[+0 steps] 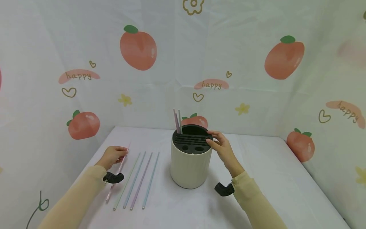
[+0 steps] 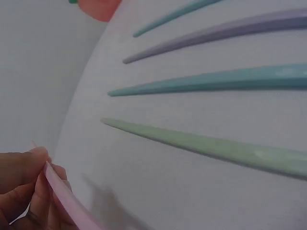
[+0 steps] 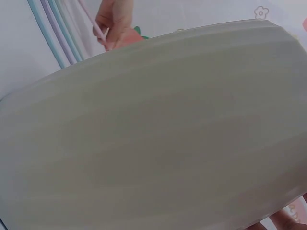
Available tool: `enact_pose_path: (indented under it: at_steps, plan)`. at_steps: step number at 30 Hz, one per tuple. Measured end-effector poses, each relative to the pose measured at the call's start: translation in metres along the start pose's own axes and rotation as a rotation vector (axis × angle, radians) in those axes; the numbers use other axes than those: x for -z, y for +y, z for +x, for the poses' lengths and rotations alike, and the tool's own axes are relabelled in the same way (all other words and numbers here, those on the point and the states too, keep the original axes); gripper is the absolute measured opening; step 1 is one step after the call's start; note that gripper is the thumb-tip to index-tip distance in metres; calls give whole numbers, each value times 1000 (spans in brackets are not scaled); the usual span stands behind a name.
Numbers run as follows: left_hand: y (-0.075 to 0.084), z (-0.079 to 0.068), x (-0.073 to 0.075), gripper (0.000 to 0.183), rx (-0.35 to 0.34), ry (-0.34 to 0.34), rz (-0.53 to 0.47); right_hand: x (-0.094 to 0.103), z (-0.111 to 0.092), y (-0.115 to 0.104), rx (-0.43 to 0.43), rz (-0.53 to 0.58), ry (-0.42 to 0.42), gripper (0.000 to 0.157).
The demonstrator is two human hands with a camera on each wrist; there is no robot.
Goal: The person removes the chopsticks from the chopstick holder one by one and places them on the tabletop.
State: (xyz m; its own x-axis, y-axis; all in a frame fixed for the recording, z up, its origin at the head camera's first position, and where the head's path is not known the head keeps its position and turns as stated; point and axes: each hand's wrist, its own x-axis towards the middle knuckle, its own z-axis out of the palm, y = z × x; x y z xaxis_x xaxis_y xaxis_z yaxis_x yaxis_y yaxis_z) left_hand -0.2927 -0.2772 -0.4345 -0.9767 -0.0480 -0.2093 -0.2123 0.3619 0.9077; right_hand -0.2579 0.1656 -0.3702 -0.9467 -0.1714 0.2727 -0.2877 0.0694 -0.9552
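My left hand (image 1: 112, 156) pinches a pink chopstick (image 1: 110, 194) near its thin far end. The thumb and fingers meet around this pink chopstick (image 2: 71, 203) in the left wrist view. Right of it lie a green chopstick (image 1: 127, 180), a blue one, a purple chopstick (image 1: 141, 180) and another blue one, roughly side by side. My right hand (image 1: 224, 151) holds the rim of a cream utensil holder (image 1: 188, 170) with a black slotted insert, thumb toward the front. Two or more chopsticks (image 1: 176, 122) stand in its back left section. In the right wrist view the holder hides most of that hand.
A white-covered table (image 1: 271, 190) carries everything. Behind it hangs a white cloth (image 1: 171, 70) printed with peaches, hearts and flowers. Black cameras (image 1: 114, 178) are strapped to both wrists.
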Motion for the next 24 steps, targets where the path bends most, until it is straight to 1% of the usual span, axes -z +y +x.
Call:
enact_pose_path:
  at_steps: [2, 5, 6, 12, 15, 24]
  plan:
    - [-5, -1, -2, 37, 26, -11, 31, 0, 0, 0, 0, 5, -2, 40]
    - [-11, -1, -7, 34, 46, -6, 79, 0, 0, 1, 1, 7, -6, 40]
    - [-13, -1, -8, 33, 43, -12, 91, 0, 0, 1, 1, 6, -8, 40]
    - [-23, 2, -16, 30, 22, 7, 151, -1, 0, 0, 3, 0, -13, 41]
    - [-23, 1, -19, 28, 19, 20, 174, -1, 0, 1, 2, 1, -12, 41]
    - [-19, -1, -26, 25, 10, 45, 235, 1, -1, 1, -3, -9, -9, 40]
